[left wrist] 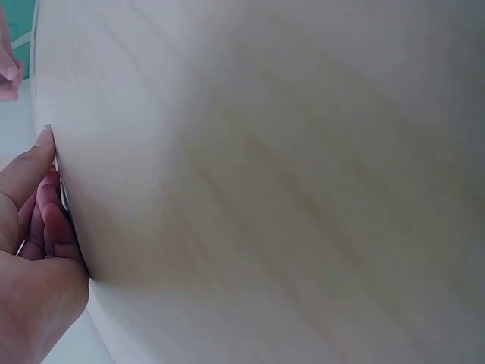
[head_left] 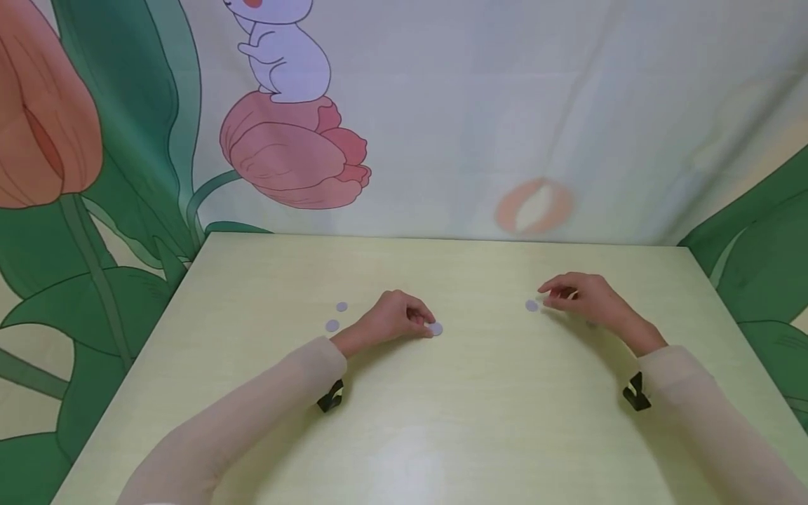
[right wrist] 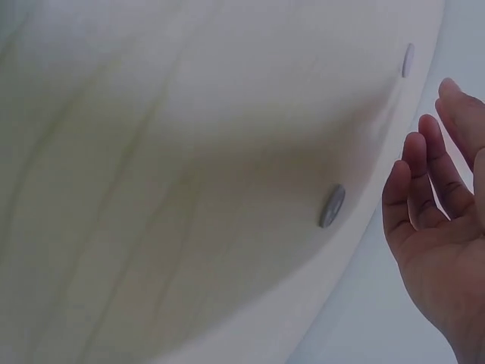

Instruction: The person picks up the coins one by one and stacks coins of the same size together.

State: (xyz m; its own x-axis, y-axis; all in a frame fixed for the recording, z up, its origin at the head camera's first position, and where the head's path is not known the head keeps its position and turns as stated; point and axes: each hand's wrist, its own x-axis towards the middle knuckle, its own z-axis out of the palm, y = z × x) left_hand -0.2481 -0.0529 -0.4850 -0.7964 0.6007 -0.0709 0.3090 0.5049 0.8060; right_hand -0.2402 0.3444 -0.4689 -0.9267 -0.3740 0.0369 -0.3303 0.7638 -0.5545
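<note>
Head: I'm seeing both sleeved arms [head_left: 252, 405] angling inward over the table [head_left: 404, 435]. Left hand [head_left: 391, 315] is pinching a pale disc [head_left: 438, 328] at the tabletop. Right hand [head_left: 586, 297] is hovering just beside a second disc [head_left: 532, 306], fingers parted, holding nothing. Left wrist: one digit is pointing straight, others curling. Right wrist: fingers are curving loosely; a third disc [right wrist: 332, 206] is lying nearer the camera.
</note>
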